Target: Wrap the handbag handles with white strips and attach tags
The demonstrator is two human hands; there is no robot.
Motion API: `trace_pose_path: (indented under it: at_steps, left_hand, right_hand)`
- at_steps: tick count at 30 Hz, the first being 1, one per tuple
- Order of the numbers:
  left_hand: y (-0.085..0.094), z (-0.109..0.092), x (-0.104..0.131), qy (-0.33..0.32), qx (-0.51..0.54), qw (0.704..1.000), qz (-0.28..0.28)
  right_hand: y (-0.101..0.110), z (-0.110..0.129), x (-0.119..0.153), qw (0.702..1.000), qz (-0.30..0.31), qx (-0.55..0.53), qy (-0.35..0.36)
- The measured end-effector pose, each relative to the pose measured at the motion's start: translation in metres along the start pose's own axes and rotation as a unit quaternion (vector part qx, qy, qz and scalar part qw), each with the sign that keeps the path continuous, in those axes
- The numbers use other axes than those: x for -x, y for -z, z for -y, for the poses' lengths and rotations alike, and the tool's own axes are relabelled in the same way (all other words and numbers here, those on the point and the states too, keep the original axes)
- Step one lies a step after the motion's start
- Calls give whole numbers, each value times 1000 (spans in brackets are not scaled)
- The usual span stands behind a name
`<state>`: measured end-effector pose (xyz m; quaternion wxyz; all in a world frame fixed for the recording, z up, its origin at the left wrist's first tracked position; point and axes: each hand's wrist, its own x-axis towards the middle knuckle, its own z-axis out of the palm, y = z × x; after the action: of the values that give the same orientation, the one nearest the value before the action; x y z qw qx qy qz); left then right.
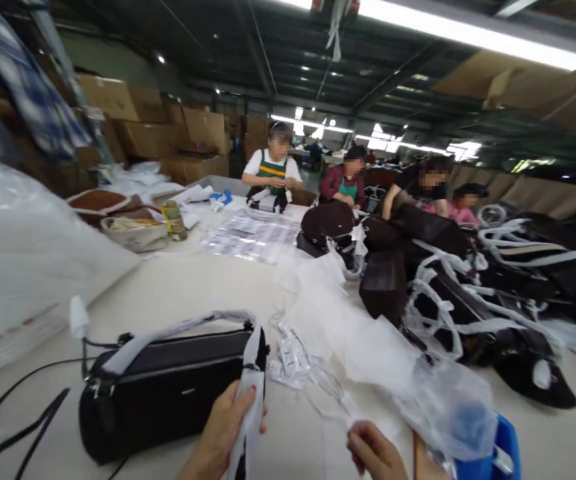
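A pale counter (183,280) carries a heap of dark bags (385,283) at right and a black handbag (158,400) at near left. The hands are apart: the left hand (223,423) grips a white-wrapped strap (252,427) at the handbag's right end; the smaller-looking right hand (375,450) curls near white tags (293,360), its grip unclear.

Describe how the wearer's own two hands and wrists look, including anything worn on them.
The left hand and right hand are both bare, without gloves. No ring, watch or bracelet shows on the visible parts, and no sleeve or cuff comes into view. The picture's bottom edge cuts off the forearms.
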<state>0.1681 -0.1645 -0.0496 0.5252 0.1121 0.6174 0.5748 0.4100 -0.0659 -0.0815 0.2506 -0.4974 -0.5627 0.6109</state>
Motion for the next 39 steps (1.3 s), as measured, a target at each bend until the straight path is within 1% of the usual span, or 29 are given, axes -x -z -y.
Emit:
trace_pose_path:
  at_steps: [1, 2, 3, 5, 7, 10, 12, 15, 18, 20, 22, 24, 26, 29, 32, 35, 37, 39]
  left_hand:
    - [-2, 2, -1, -6, 1, 1000, -3]
    - [-4, 4, -1, -12, -3, 1000, -5]
    - [-5, 5, -1, -20, -10, 1000, -5]
    - [-7, 6, 0, -40, -30, 999, -3]
    - [-7, 6, -1, -58, -47, 997, 0]
    - [-6, 8, -3, -74, -62, 995, -3]
    - [-6, 10, -5, -87, -81, 993, -9]
    - [-5, 13, -7, -122, -144, 982, -22]
    - [-6, 14, -5, -149, -216, 964, -42]
    - [-7, 14, -4, -153, -242, 957, -50]
    - [-7, 15, -4, -148, -256, 954, -52]
    - [-7, 18, -5, -144, -267, 951, -57]
    - [-5, 20, -7, -135, -283, 947, -71]
    - [-3, 21, -8, -120, -318, 936, -91]
    - [-2, 19, -6, -126, -327, 932, -97]
    - [-3, 18, -5, -133, -320, 932, -108]
    - [-4, 18, -4, -138, -321, 929, -120]
    - [-4, 19, -5, -143, -321, 927, -127]
  right_hand:
    - [-21, 20, -4, 998, 52, -44, 9]
    - [-40, 39, -8, 993, 99, -67, 19]
    - [-58, 58, -12, 987, 143, -72, 29]
    - [-88, 87, -19, 977, 203, -47, 52]
    - [-109, 103, -26, 969, 236, 6, 75]
    - [-125, 107, -38, 959, 246, 96, 101]
    - [-131, 105, -43, 952, 239, 155, 114]
    - [-136, 103, -48, 940, 218, 229, 130]
    - [-141, 104, -49, 933, 202, 269, 131]
    - [-145, 104, -49, 931, 190, 288, 121]
    - [-148, 104, -49, 935, 163, 297, 101]
    - [-152, 104, -49, 945, 134, 289, 77]
    - [-155, 102, -49, 954, 118, 271, 56]
    - [-157, 98, -49, 963, 115, 242, 30]
    - [-157, 94, -50, 972, 116, 207, 5]
    - [-156, 90, -49, 977, 108, 181, -6]
    - [-156, 89, -48, 982, 91, 164, -5]
    - [-155, 91, -47, 983, 69, 168, 8]
